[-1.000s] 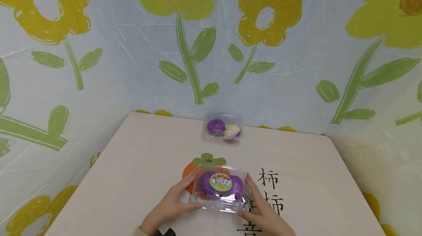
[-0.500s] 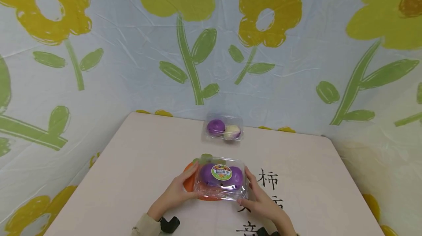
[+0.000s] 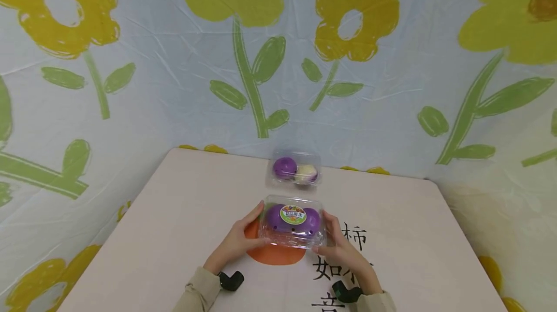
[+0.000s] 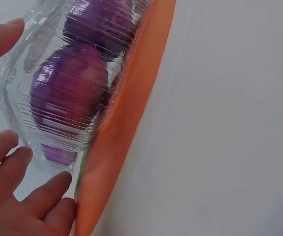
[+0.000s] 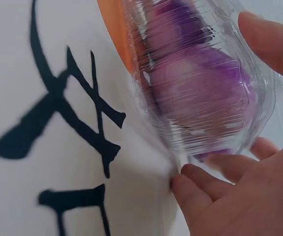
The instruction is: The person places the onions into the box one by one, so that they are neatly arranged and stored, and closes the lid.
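Observation:
Both hands hold a closed clear plastic clamshell box (image 3: 289,243) between them at the middle of the table. My left hand (image 3: 238,243) grips its left end and my right hand (image 3: 341,248) its right end, each thumb at the near edge. Inside lie round, glossy purple items (image 3: 276,218), with an oval fruit label (image 3: 293,215) on the lid. In the left wrist view, fingers (image 4: 52,194) spread by the ribbed side (image 4: 77,140). The right wrist view has a thumb (image 5: 267,42) on the rim and fingers by the box's end.
Behind, near the table's far edge, stands a second clear box (image 3: 316,159) with one purple item (image 3: 285,168) and one cream-and-purple item (image 3: 306,173). The pale table (image 3: 196,196) bears a printed orange persimmon (image 3: 276,257) and black characters. A flowered cloth (image 3: 174,60) hangs behind.
Both hands have moved the labelled box away from me, toward the second box. More of the printed persimmon shows below it, and the forearms reach further into view.

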Action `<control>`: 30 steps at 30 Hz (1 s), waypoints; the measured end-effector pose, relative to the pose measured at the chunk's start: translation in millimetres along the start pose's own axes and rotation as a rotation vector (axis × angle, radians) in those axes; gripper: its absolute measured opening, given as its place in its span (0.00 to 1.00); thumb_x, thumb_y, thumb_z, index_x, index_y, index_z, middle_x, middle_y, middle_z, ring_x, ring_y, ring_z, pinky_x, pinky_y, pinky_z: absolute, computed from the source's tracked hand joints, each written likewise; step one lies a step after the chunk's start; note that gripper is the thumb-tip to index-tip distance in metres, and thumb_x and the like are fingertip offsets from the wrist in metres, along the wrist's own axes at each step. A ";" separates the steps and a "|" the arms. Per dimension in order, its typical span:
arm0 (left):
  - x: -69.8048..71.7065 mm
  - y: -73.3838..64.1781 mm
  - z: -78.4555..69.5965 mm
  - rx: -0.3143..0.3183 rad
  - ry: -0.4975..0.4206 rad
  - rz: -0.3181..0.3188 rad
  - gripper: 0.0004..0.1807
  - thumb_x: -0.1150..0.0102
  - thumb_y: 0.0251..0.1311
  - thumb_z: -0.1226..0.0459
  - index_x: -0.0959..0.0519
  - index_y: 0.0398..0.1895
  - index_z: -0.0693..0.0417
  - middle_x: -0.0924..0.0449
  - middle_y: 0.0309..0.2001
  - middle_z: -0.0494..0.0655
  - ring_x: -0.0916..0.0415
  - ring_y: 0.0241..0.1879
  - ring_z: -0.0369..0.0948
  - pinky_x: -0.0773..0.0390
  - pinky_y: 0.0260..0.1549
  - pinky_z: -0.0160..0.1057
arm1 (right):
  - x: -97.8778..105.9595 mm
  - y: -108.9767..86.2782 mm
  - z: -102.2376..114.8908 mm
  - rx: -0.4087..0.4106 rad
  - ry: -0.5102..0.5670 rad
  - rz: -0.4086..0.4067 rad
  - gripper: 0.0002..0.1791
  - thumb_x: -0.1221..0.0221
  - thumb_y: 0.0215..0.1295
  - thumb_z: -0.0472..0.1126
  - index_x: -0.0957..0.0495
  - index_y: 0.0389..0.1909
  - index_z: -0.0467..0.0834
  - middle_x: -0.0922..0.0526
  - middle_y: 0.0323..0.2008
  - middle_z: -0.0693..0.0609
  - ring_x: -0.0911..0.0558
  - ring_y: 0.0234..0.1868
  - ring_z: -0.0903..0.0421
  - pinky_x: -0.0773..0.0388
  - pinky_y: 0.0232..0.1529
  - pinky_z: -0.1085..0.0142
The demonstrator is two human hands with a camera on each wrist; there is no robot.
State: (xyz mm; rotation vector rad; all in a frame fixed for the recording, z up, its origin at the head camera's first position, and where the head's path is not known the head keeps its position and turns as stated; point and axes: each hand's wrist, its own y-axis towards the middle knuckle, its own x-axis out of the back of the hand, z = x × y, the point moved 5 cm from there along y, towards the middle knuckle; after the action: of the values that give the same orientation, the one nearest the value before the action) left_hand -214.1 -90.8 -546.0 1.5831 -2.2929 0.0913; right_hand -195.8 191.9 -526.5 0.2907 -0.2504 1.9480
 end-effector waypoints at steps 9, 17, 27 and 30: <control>2.5 21.6 15.5 -0.058 -0.017 -0.070 0.52 0.24 0.52 0.58 0.44 0.78 0.38 0.47 0.76 0.36 0.50 0.76 0.43 0.46 0.71 0.52 | 5.8 21.3 -8.4 0.016 0.127 -0.002 0.55 0.33 0.57 0.35 0.59 0.77 0.47 0.64 0.79 0.43 0.64 0.78 0.39 0.65 0.74 0.43; 0.6 26.8 21.3 -0.056 0.017 -0.078 0.52 0.26 0.53 0.54 0.47 0.79 0.35 0.47 0.77 0.34 0.49 0.75 0.41 0.46 0.71 0.51 | 9.2 25.3 -23.8 0.073 0.257 -0.006 0.55 0.34 0.58 0.34 0.60 0.79 0.51 0.61 0.79 0.44 0.63 0.78 0.42 0.65 0.74 0.46; -1.3 22.3 20.8 0.027 -0.006 -0.056 0.51 0.28 0.55 0.48 0.49 0.78 0.24 0.47 0.76 0.30 0.47 0.75 0.41 0.44 0.70 0.54 | 8.9 22.1 -25.8 0.073 0.284 -0.014 0.54 0.34 0.60 0.34 0.59 0.79 0.56 0.59 0.79 0.47 0.60 0.79 0.44 0.58 0.73 0.49; -1.4 22.6 20.8 0.041 -0.017 -0.050 0.51 0.28 0.55 0.49 0.49 0.78 0.23 0.47 0.76 0.29 0.47 0.74 0.39 0.44 0.71 0.51 | 9.0 21.8 -25.3 0.077 0.286 -0.017 0.53 0.35 0.61 0.35 0.58 0.79 0.56 0.58 0.79 0.48 0.60 0.79 0.44 0.57 0.73 0.48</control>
State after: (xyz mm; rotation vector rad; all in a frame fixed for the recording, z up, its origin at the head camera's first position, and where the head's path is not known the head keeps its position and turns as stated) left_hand -239.6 -86.3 -562.7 1.6660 -2.2766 0.1142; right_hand -221.5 199.2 -548.5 0.0615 0.0140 1.9569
